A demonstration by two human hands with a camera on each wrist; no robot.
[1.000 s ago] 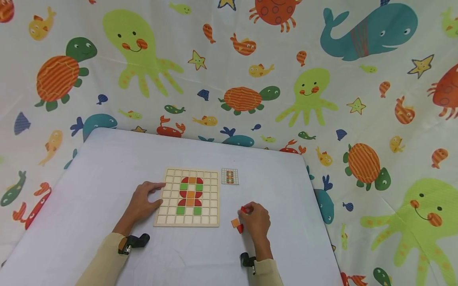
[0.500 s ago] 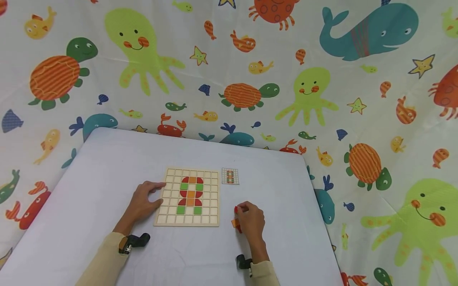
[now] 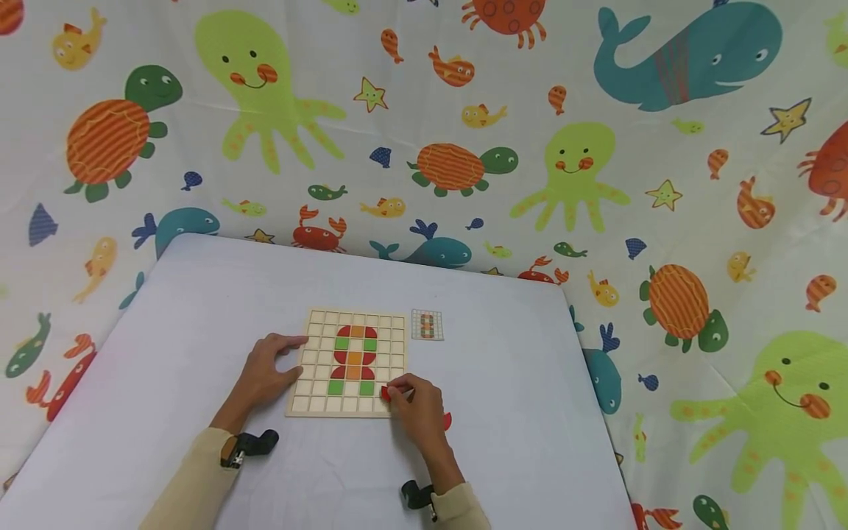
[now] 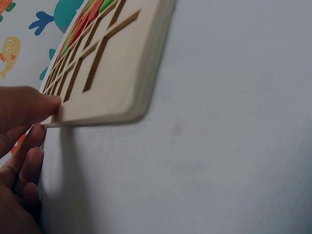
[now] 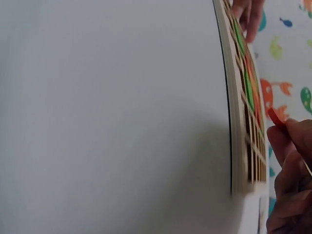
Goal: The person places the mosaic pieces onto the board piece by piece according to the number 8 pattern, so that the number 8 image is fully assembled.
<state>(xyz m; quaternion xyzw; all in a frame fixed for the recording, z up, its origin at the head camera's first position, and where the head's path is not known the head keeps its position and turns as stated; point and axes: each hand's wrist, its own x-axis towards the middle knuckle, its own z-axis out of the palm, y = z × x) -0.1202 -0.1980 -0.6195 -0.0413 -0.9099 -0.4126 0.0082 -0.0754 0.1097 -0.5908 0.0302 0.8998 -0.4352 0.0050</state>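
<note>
In the head view a wooden grid board [image 3: 314,403] lies on the white table, with red, green and orange tiles set in its middle columns. My left hand [image 3: 263,372] touches the board's left edge with thumb and index finger spread apart. The left wrist view shows that thumb [image 4: 29,105] against the board's edge. Over the board's lower right part, my right hand [image 3: 420,414] pinches a red tile [image 3: 386,393] between thumb and fingertips. The right wrist view has this red tile [image 5: 276,118] raised above the board. Whether the palm holds another piece is hard to see.
A small printed pattern card [image 3: 427,324] lies just right of the board. Another red tile [image 3: 447,421] rests on the table beside my right wrist, partly hidden. A patterned sea-animal cloth [image 3: 457,96] hangs behind the table [image 3: 517,353].
My right hand has moved left from the loose tiles to the board, carrying a red tile. The loose orange tile no longer shows. My left hand stays at the board's edge.
</note>
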